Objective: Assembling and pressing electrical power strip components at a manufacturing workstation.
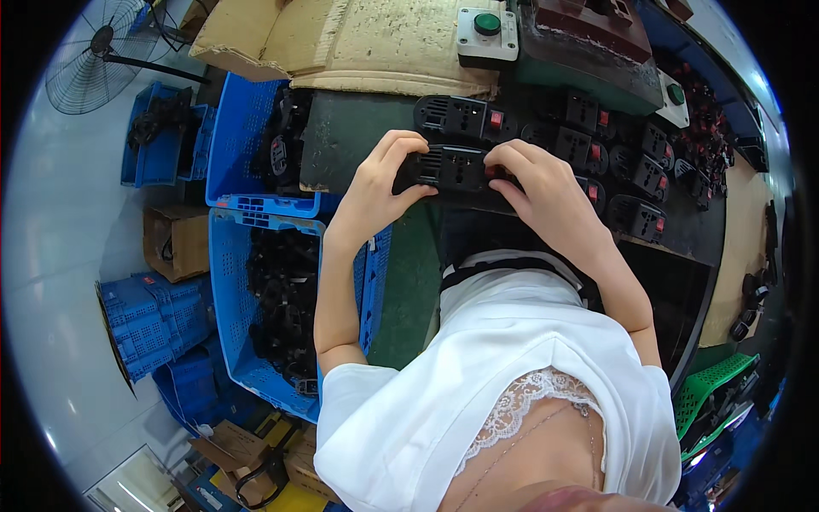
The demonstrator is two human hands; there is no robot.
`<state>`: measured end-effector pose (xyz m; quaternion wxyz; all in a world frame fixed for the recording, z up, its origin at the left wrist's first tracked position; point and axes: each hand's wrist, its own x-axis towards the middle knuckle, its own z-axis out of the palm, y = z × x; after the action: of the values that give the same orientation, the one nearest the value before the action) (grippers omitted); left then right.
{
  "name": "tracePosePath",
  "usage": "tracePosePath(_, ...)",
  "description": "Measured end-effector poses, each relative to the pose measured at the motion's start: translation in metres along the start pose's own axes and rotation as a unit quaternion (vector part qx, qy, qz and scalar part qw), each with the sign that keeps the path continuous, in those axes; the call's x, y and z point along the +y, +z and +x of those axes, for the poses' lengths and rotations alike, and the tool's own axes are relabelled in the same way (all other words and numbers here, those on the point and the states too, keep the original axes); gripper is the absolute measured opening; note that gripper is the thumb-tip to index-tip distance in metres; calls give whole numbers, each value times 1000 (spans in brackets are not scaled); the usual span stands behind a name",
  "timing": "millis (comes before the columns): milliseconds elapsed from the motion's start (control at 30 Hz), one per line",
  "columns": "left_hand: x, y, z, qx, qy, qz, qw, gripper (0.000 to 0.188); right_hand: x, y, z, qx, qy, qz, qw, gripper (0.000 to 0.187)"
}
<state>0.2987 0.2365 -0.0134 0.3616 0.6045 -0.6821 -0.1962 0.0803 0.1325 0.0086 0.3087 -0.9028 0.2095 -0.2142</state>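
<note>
Between my hands is a black plastic socket housing (pixel 459 167), long, with vent slots at its left and socket holes in the middle. My left hand (pixel 380 183) is closed on its left end, thumb below and fingers above. My right hand (pixel 537 181) grips the right end, its fingertips covering that part. Just beyond lies a similar black housing (pixel 456 117) with a red rocker switch (pixel 496 120). To the right of my right hand are several more housings with red switches, one of them a housing (pixel 638 218) near the table's front edge.
Blue crates (pixel 229 290) full of black parts stand at my left. Green push-button boxes (pixel 487 44) sit at the back and right of the dark table, beside a heavy press base (pixel 589 60). Cardboard (pixel 384 51) covers the far side. Red parts (pixel 699 111) are heaped at the far right.
</note>
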Motion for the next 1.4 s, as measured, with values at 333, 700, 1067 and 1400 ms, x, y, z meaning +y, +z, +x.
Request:
tracePosePath(333,0,3,1,6,-1,-2,1000,45,1,-1,3,-6,37,62,997,21)
tracePosePath(700,-1,5,-3,15,-50,-51,997,59,4,-3,4,-15,23,36,999,17)
tracePosePath(1067,1,8,3,8,-40,-43,998,65,-1,-11,2,13,45,-6,999,17)
tracePosePath(1400,-1,11,3,77,-41,26,996,72,-10,-75,-39,288,118,-8,950,18)
